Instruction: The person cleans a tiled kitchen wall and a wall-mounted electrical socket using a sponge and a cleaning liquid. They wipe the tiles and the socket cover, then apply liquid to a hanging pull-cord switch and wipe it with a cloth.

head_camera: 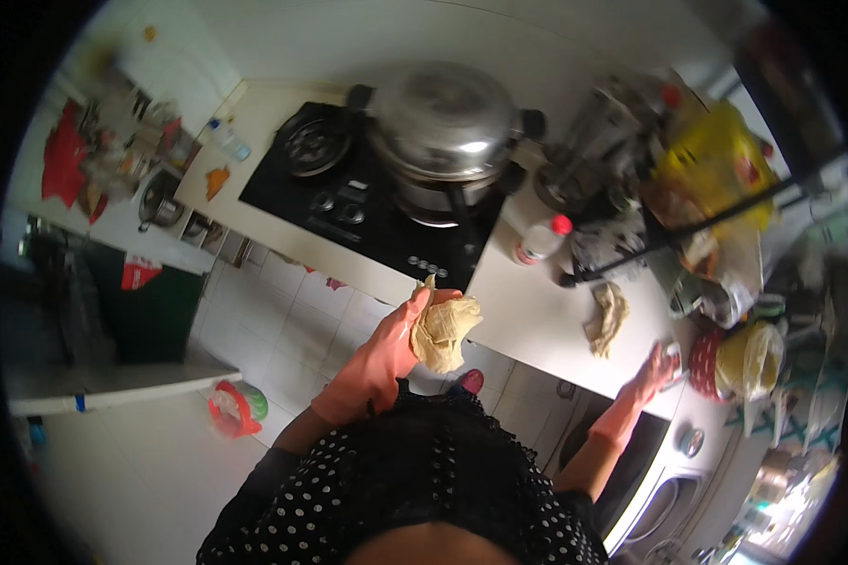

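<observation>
My left hand [399, 342], in a pink rubber glove, holds a crumpled pale-yellow cloth [446, 332] in front of the counter's edge, below the hob. Far to the right, my right hand [654, 374], gloved the same way, reaches over the counter. Its fingers are at a small pale object [672, 364], too blurred to name; whether they grip it is unclear. Between my hands a second crumpled beige cloth [608, 320] lies on the white countertop [530, 311].
A large lidded steel pot [445, 127] stands on the black gas hob [339, 205]. A red-capped bottle [543, 240] is right of it. Bags, including a yellow plastic bag [714, 162], crowd a black metal rack [685, 229]. A red bag [234, 408] sits at lower left.
</observation>
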Tool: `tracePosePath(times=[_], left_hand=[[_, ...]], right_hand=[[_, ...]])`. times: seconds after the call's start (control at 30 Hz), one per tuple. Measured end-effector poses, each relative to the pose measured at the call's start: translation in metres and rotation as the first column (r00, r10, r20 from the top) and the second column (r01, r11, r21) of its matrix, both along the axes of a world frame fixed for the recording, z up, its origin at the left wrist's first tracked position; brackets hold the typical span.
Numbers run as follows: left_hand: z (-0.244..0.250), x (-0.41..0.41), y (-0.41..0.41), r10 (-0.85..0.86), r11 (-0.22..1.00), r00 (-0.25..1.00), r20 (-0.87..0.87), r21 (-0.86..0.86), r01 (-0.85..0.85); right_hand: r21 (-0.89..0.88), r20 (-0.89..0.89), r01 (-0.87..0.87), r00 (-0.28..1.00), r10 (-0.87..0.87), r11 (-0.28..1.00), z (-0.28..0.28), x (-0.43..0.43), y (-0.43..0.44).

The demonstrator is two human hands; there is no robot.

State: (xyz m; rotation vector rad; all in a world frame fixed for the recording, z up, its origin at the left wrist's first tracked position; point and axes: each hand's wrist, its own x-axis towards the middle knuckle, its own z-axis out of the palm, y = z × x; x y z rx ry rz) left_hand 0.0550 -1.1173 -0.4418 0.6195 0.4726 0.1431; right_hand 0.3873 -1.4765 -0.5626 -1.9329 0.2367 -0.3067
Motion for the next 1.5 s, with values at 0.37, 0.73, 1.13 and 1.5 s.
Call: tracePosePath(times=[0.37, 0.73, 1.13, 1.5], left_hand=[[-0.019, -0.176, 0.135, 0.378, 0.920, 0.908, 0.179, -0.186, -0.346], [-0.034, -0.359, 0.216, 0.585, 0.797, 0.764, 0.273, -0.018, -0.604], [-0.041, -0.379, 0.347, 0.656, 0.750, 0.748, 0.101, -0.193, -0.632], [0.012, -0.399, 0.536, 0.276, 0.914, 0.960, -0.048, 0.322, -0.247]], right_hand=[[-0.509, 0.222, -0.856, -0.232, 0.947, -0.090, 0.144, -0.346, 0.376], [0.893, 0.003, -0.441, -0.195, 0.981, -0.090, 0.092, -0.463, 0.583], [0.307, 0.100, -0.731, -0.612, 0.784, -0.610, 0.089, -0.545, 0.721], [0.511, -0.012, -0.791, -0.398, 0.918, -0.336, 0.117, -0.515, 0.890]])
